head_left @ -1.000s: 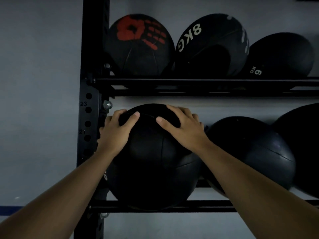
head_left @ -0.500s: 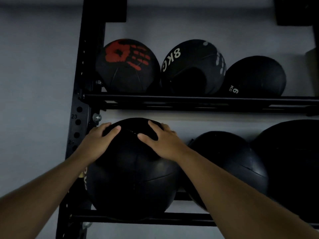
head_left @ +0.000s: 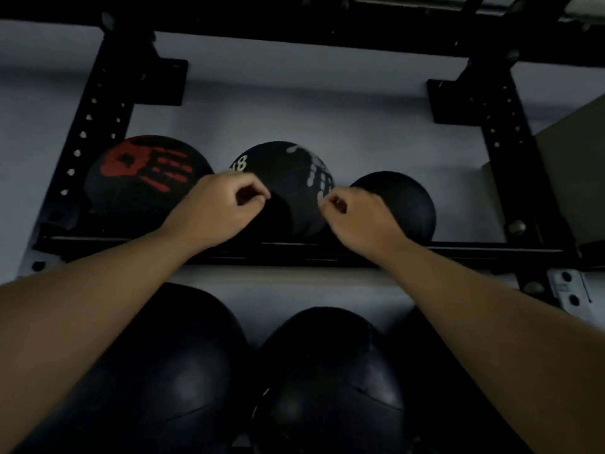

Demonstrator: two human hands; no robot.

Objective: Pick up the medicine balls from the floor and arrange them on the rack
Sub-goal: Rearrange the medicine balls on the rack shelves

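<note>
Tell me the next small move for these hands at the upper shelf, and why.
Probably spread both hands onto the sides of the middle ball. The left hand and right hand are loosely curled in front of it, holding nothing, one at each side.

I see the upper shelf rail (head_left: pixel 458 249) carrying three balls: the red-handprint ball (head_left: pixel 144 185) hard against the left upright (head_left: pixel 95 132), the 8 kg ball (head_left: pixel 288 181) mid-rail, and a smaller black ball (head_left: pixel 402 204) right of it. The only open stretch of rail runs from that small ball to the right upright (head_left: pixel 504 142). Above all three, wall stays clear up to the top crossbeam (head_left: pixel 294 37). My left hand (head_left: pixel 216 208) and right hand (head_left: pixel 357 217), both loosely curled and empty, flank the 8 kg ball. Below, the two lower-shelf balls (head_left: pixel 163 371) sit touching, leaving no passage between them
</note>
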